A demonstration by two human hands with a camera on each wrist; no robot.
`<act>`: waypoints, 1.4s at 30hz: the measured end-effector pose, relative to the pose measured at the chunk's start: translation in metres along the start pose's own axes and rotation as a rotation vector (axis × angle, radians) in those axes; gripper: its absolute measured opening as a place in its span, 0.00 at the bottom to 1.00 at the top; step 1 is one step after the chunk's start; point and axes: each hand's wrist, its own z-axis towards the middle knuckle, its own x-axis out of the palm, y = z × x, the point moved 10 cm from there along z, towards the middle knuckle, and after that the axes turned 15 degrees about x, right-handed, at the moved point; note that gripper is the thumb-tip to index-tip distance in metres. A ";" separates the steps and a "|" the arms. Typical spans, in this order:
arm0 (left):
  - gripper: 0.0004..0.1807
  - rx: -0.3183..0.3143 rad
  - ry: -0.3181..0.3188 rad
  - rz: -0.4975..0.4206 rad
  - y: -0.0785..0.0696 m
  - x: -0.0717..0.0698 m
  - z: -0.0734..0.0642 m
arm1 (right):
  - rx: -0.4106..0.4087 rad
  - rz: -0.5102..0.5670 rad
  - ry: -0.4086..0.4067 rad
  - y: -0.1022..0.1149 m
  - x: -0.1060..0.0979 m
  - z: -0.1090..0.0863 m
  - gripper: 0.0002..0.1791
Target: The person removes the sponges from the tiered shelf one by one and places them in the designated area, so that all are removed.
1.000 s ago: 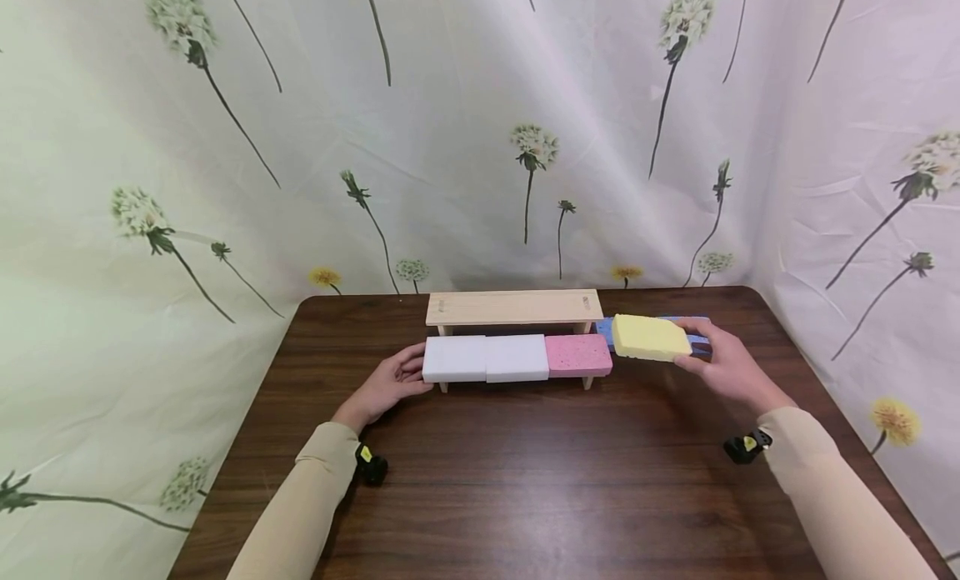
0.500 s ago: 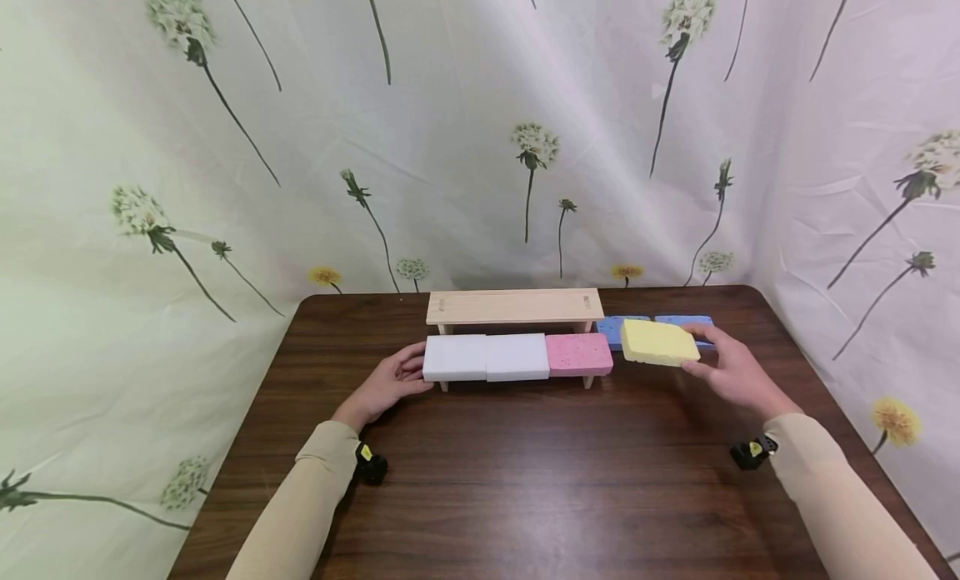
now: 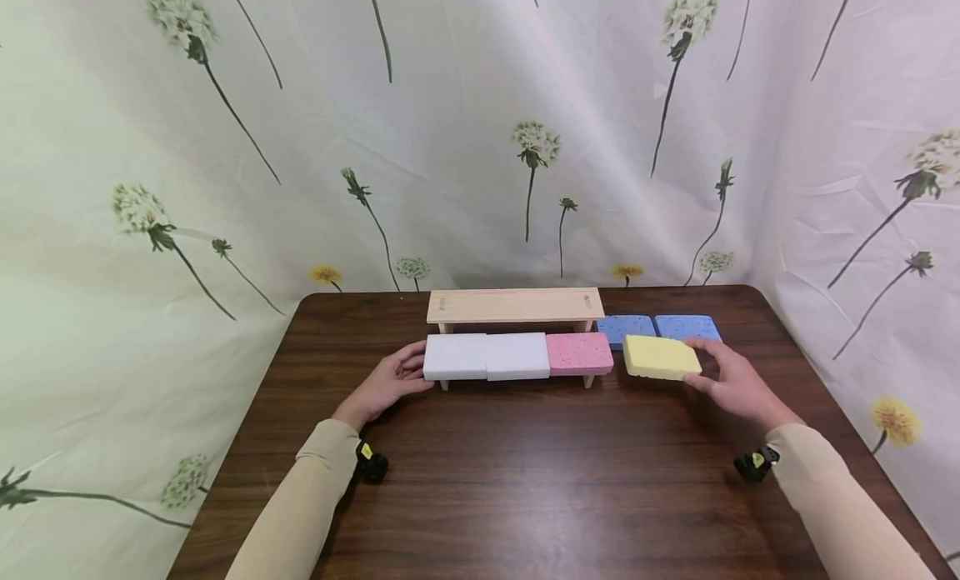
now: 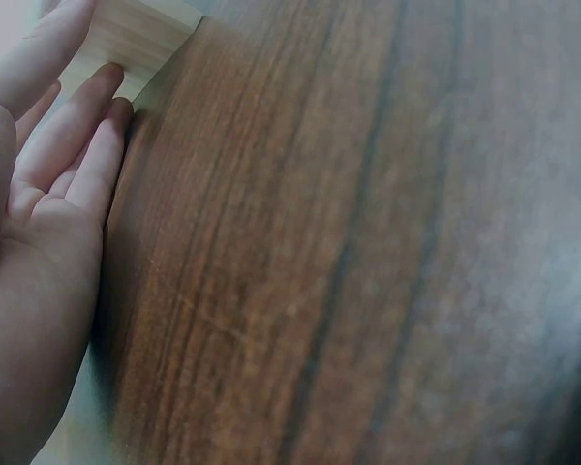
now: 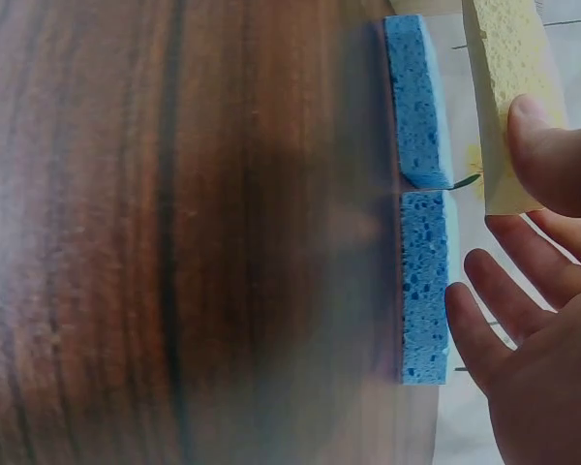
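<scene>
My right hand (image 3: 735, 384) pinches a yellow sponge (image 3: 662, 357) by its right end, thumb in front. In the right wrist view the sponge (image 5: 511, 107) hangs above the table, apart from two blue sponges (image 3: 686, 326) (image 5: 424, 291) lying behind it. Along a low wooden stand (image 3: 588, 382) lie two white sponge blocks (image 3: 455, 357) (image 3: 517, 356) and a pink sponge (image 3: 580, 354), side by side. At the stand's left end rests my left hand (image 3: 387, 384), its fairly straight fingers touching the wood (image 4: 126, 44).
A second pale wooden stand (image 3: 515, 306) is behind the first, near the table's back edge. The dark wood table (image 3: 510, 472) spreads out in front. Flower-printed cloth (image 3: 465, 147) hangs behind and at the sides.
My right hand first shifts the yellow sponge slightly right, then brings it toward me and lower, uncovering more of the blue sponges. The left hand stays in place.
</scene>
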 end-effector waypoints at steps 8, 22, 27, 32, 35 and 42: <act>0.45 -0.008 -0.003 0.003 -0.001 0.000 -0.001 | 0.005 -0.014 0.035 -0.008 0.014 0.001 0.32; 0.45 -0.011 0.005 0.017 -0.001 0.001 -0.001 | -0.064 -0.035 0.011 -0.005 0.030 -0.004 0.30; 0.46 -0.017 0.005 0.017 0.000 0.001 -0.001 | -0.077 -0.041 0.002 -0.007 0.033 -0.003 0.31; 0.46 -0.019 0.006 0.023 0.000 0.001 -0.001 | -0.065 -0.054 0.019 -0.010 0.036 0.000 0.32; 0.46 -0.019 0.006 0.025 -0.001 0.001 -0.001 | -0.068 -0.068 0.027 -0.009 0.038 0.002 0.33; 0.45 -0.014 0.002 0.029 -0.002 0.001 -0.001 | -0.084 -0.095 0.029 0.000 0.038 0.002 0.33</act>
